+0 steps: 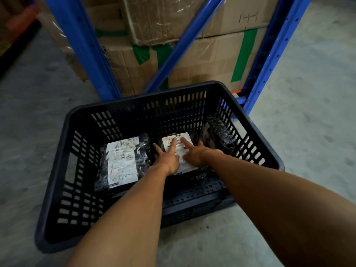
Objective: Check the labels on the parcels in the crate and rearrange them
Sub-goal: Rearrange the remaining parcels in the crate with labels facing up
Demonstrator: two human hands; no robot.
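We've got both hands flat on the middle parcel [178,151] in the crate [256,151], probably to smooth its label for reading. Left hand [169,158] and right hand [192,155] press it with straight fingers, gripping nothing. Another parcel [123,162] lies just left.

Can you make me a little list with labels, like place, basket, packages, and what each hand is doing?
place: concrete floor beside a blue rack with cardboard boxes
crate: black slotted crate on the floor
parcels: three in black wrap
left parcel: flat, white label up
middle parcel: flat, white label up
right parcel: leaning on the crate's right wall, label not visible
left hand: fingers straight, resting on the middle parcel
right hand: fingers straight, resting on the middle parcel
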